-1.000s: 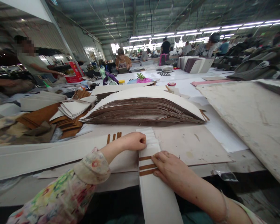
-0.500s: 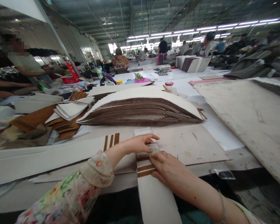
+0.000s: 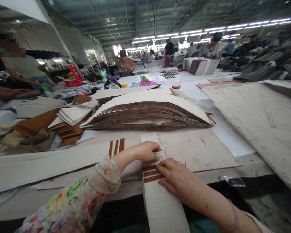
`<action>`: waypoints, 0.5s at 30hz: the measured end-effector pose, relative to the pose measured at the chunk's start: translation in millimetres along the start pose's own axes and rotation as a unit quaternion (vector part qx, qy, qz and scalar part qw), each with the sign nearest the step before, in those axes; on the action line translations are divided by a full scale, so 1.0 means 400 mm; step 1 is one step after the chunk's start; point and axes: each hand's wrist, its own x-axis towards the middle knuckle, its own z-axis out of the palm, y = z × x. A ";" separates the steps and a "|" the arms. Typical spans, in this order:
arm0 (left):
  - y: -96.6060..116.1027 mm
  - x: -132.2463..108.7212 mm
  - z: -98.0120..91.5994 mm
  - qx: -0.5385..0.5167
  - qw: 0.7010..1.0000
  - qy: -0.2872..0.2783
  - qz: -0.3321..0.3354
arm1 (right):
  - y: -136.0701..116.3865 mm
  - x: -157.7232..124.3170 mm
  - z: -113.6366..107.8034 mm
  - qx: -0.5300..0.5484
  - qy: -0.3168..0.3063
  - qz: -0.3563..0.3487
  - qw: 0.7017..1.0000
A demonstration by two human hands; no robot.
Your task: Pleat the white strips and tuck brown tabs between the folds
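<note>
A long white strip [image 3: 162,204] runs from the front edge of the table up between my hands. Brown bars [image 3: 154,178] cross it, one partly under my fingers. My left hand [image 3: 149,151] has its fingers curled together at a small whitish flap [image 3: 161,156] on the strip; the fingertips are partly hidden. Just below, my right hand [image 3: 172,174] grips the strip's right edge beside the bars, fingers and thumb lying on top. Beyond my left hand, the frayed white end [image 3: 149,138] of a strip shows.
A tall fanned stack of white-topped brown sheets [image 3: 145,113] stands ahead. Another strip with brown bars [image 3: 82,152] lies left, near brown pieces [image 3: 70,136]. At the right are a large pale sheet [image 3: 254,119] and a small clear packet [image 3: 234,181]. Co-workers stand further off.
My left hand's fingers, spread above the whitish flap before, have come down and closed at it. My right hand stays almost in place on the strip.
</note>
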 end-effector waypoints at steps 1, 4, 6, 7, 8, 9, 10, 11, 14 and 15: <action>-0.001 -0.001 0.002 0.002 1.000 0.003 0.002 | -0.001 -0.001 0.001 0.001 0.000 0.002 1.000; 0.002 -0.010 0.012 0.009 0.999 0.035 0.002 | -0.004 -0.004 0.006 0.000 0.002 0.006 1.000; 0.008 -0.018 0.023 0.015 0.998 0.062 0.000 | -0.007 -0.005 0.009 -0.001 0.003 0.009 1.000; 0.011 -0.022 0.029 0.020 0.997 0.079 0.003 | -0.008 -0.006 0.010 -0.001 0.004 0.012 1.000; 0.014 -0.025 0.036 0.028 0.995 0.098 0.008 | -0.009 -0.007 0.012 0.000 0.005 0.016 1.000; 0.016 -0.028 0.042 0.037 0.992 0.117 0.017 | -0.011 -0.009 0.013 0.002 0.006 0.020 1.000; 0.018 -0.031 0.049 0.048 0.989 0.134 0.027 | -0.011 -0.010 0.014 0.004 0.008 0.025 1.000; 0.020 -0.033 0.055 0.061 0.986 0.150 0.039 | -0.011 -0.011 0.016 0.007 0.010 0.027 1.000; 0.024 -0.039 0.069 0.097 0.979 0.168 0.057 | -0.011 -0.014 0.020 0.011 0.013 0.030 0.999; 0.024 -0.041 0.073 0.108 0.978 0.169 0.059 | -0.010 -0.014 0.021 0.010 0.015 0.031 0.999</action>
